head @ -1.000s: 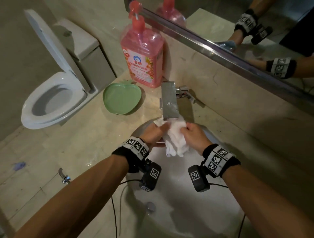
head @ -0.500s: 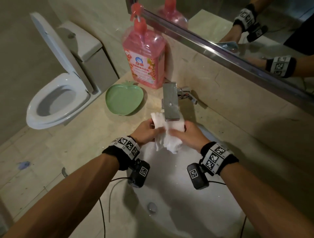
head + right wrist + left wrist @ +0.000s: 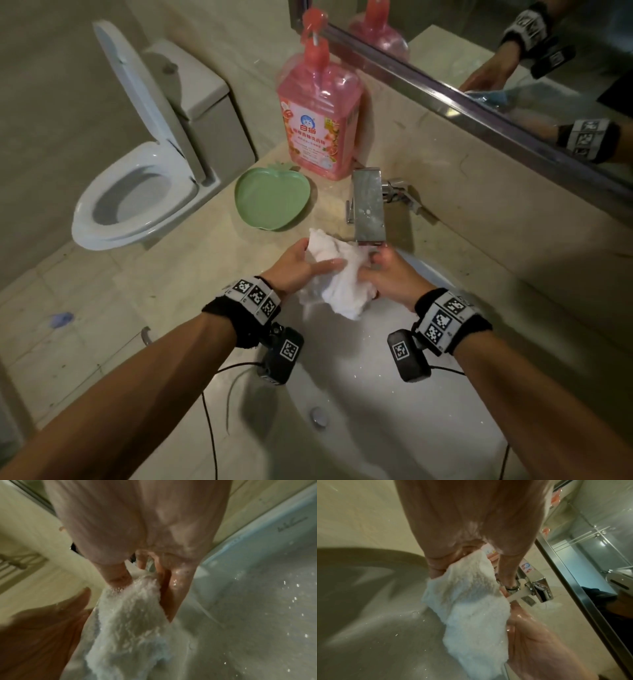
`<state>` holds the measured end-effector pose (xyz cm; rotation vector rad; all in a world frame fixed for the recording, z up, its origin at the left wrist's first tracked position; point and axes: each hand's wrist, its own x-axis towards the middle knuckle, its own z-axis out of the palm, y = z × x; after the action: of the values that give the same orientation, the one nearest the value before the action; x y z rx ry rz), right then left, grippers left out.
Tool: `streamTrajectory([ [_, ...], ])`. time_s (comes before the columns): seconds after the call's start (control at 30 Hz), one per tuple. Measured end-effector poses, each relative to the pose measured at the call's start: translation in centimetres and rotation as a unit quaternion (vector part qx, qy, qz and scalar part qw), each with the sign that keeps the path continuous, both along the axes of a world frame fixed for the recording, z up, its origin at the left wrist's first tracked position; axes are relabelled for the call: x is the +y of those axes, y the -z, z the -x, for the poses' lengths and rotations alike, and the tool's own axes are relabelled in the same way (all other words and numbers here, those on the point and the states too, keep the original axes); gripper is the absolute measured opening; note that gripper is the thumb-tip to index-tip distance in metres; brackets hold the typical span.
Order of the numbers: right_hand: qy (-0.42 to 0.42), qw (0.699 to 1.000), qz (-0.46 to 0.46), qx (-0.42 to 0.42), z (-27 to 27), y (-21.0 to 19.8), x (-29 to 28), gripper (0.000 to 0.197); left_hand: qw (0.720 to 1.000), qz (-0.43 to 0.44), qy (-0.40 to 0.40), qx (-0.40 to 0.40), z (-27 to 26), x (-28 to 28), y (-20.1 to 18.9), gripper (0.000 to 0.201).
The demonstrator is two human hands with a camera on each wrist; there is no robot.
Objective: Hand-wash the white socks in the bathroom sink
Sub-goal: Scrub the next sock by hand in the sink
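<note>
counter (image 3: 178, 284): beige stone, it runs from the near left to the far right and carries the sink, the dish and the bottle.
mirror (image 3: 513, 51): on the far right wall, with a metal lower edge; both wrists show in it.
toilet (image 3: 137, 202): white, far left and beyond the counter edge, seat lid raised.
sink (image 3: 394, 428): white round basin sunk in the counter, near centre, wet with drops; the drain plug (image 3: 319, 416) sits near its bottom.
bottle (image 3: 320, 113): pink pump bottle of liquid soap, upright at the far edge of the counter, just left of the tap.
dish (image 3: 272, 198): green, apple-shaped, on the counter just beside the bottle on its near left.
tap (image 3: 368, 207): flat metal spout reaching over the far rim of the sink, water running from it in the left wrist view.
socks (image 3: 337, 277): white, wet and bunched, held above the far part of the sink just under the tap spout, between both hands.
left hand (image 3: 301, 265): grips the left side of the socks, thumb laid across the cloth, fingers curled behind.
right hand (image 3: 394, 277): grips the right side of the socks, fingers curled round the cloth, wet.
</note>
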<state>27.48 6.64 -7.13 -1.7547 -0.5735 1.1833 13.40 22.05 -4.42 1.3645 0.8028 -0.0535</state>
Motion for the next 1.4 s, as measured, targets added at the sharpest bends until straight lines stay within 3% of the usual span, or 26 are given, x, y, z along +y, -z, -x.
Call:
streamTrajectory([
  [0.1,-0.041,0.996,0.017,-0.073,0.0,-0.2,-0.2,0.043,0.999,-0.027,0.007,-0.018,-0.1,-0.2,-0.2,0.04],
  [0.23,-0.006,0.994,-0.005,-0.106,-0.3,-0.7,-0.9,0.038,0.994,-0.089,0.045,-0.045,-0.9,-0.5,-0.7,0.029],
  [0.37,0.023,0.989,-0.034,-0.142,-0.5,-0.5,-1.9,0.032,0.958,-0.256,0.123,0.039,-2.2,-0.5,-0.6,0.034],
  [0.47,0.018,0.979,-0.043,-0.196,-0.9,-0.5,-2.7,0.027,0.952,-0.26,0.149,0.063,-2.9,-0.3,-0.5,0.017],
  [0.53,0.022,0.985,-0.058,-0.16,-1.0,-1.1,-3.0,0.021,0.945,-0.272,0.166,0.075,-3.2,-0.4,-0.5,0.017],
  [0.63,0.013,0.99,-0.069,-0.121,-1.5,-1.6,-3.3,0.012,0.912,-0.34,0.208,0.093,-3.7,-0.8,-0.3,0.012],
  [0.73,0.007,0.987,-0.024,-0.156,-2.3,-1.5,-3.5,0.022,0.894,-0.377,0.227,0.087,-3.9,-1.0,-0.5,0.012],
  [0.87,-0.042,0.98,0.074,-0.18,-2.8,-1.3,-3.5,0.026,0.906,-0.37,0.202,0.04,-3.9,-0.8,-1.1,0.021],
  [0.97,-0.107,0.953,0.146,-0.241,-2.4,-1.4,-3.1,0.071,0.895,-0.364,0.257,0.006,-3.9,-0.5,-1.8,0.021],
  [1.03,-0.132,0.954,0.133,-0.235,-1.7,-1.7,-2.6,0.098,0.865,-0.378,0.33,0.009,-3.9,-0.2,-2.2,0.026],
  [1.07,-0.13,0.96,0.111,-0.221,-1.3,-1.8,-2.3,0.101,0.844,-0.394,0.364,0.011,-3.8,-0.1,-2.4,0.03],
  [1.13,-0.109,0.972,0.077,-0.192,-0.7,-1.9,-1.5,0.081,0.819,-0.409,0.402,0.002,-3.7,-0.2,-2.7,0.033],
  [1.27,-0.098,0.971,0.041,-0.212,-0.1,-1.9,-0.2,0.029,0.845,-0.405,0.343,0.061,-3.0,0.7,-2.9,0.047],
  [1.4,-0.058,0.964,0.039,-0.257,-0.3,-1.8,0.4,0.014,0.817,-0.448,0.341,0.124,-2.7,2.1,-2.3,0.025],
])
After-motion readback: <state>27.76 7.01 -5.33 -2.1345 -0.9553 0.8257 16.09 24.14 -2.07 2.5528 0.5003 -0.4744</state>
